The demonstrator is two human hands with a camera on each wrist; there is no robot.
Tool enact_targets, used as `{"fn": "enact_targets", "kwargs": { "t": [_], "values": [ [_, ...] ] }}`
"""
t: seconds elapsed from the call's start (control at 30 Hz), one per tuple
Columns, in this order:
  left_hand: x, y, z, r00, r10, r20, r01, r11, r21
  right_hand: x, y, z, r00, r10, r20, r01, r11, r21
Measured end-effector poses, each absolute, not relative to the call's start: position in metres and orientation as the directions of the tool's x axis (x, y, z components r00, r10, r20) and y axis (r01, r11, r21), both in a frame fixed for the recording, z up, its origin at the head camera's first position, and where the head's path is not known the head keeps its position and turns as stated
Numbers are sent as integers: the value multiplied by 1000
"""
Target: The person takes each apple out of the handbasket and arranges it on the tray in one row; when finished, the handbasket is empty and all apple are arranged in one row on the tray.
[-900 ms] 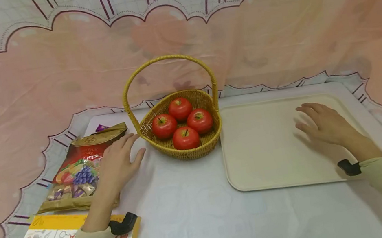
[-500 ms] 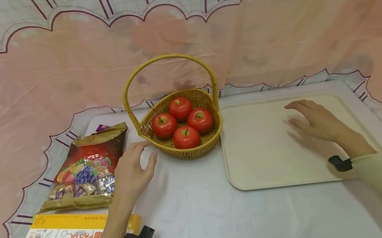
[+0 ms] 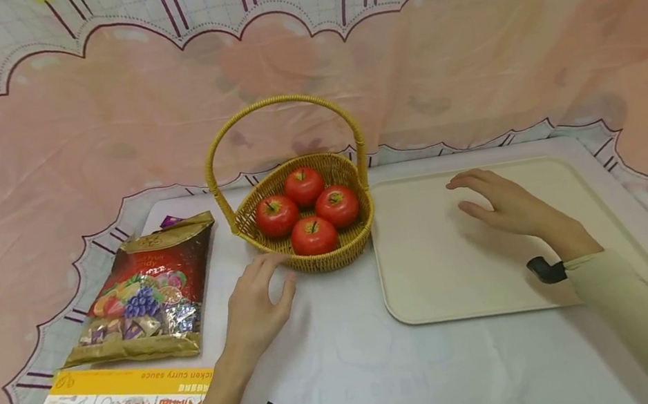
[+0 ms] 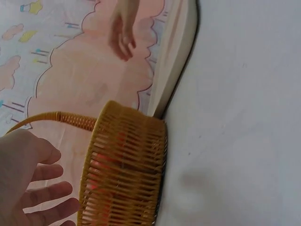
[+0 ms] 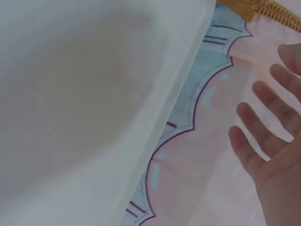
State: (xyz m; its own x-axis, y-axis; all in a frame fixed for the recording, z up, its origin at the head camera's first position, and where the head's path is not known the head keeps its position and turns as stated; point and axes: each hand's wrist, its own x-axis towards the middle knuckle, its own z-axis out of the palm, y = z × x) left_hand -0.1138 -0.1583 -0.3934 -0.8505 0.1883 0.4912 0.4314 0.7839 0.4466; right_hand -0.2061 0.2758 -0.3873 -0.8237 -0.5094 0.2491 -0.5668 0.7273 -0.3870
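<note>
Four red apples are seated in the wicker basket. Reaching is judged in hand: the left hand, empty, loosely spread, is held by the basket's near side, contact not discernible; the right hand, likewise empty, is held above the tray. For a grip, curled fingers would be needed. Access is partly overarched by the handle; candy bag and pasta box are placed left.

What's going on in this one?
A person's left hand is by the near side of a basket with four red apples in it; whether it touches the basket is hard to tell. Their right hand hovers above a tray. Neither holds anything. A bag of candy and a pasta box lie to the left on the table.
</note>
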Motion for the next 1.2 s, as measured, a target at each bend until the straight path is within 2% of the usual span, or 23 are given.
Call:
{"fn": "enact_targets", "kwargs": {
  "t": [0.27,0.5,0.8,1.07,1.2],
  "values": [
    [-110,-143,-401,-857,240,456,461,752,471,-214,255,-381,-785,-546,293,-619,676,-400],
    [-107,-134,-407,-830,284,480,516,719,466,-220,239,-378,-743,-577,338,-669,636,-386],
    [-109,-119,-414,-831,326,450,538,677,503,-228,216,-369,-655,-633,413,-755,564,-334],
    [-111,-95,-429,-828,382,410,559,623,547,-232,194,-364,-623,-668,408,-782,527,-332],
    [-113,-83,-439,-839,414,354,543,594,594,-233,183,-362,-611,-685,397,-791,506,-344]
  ]
}}
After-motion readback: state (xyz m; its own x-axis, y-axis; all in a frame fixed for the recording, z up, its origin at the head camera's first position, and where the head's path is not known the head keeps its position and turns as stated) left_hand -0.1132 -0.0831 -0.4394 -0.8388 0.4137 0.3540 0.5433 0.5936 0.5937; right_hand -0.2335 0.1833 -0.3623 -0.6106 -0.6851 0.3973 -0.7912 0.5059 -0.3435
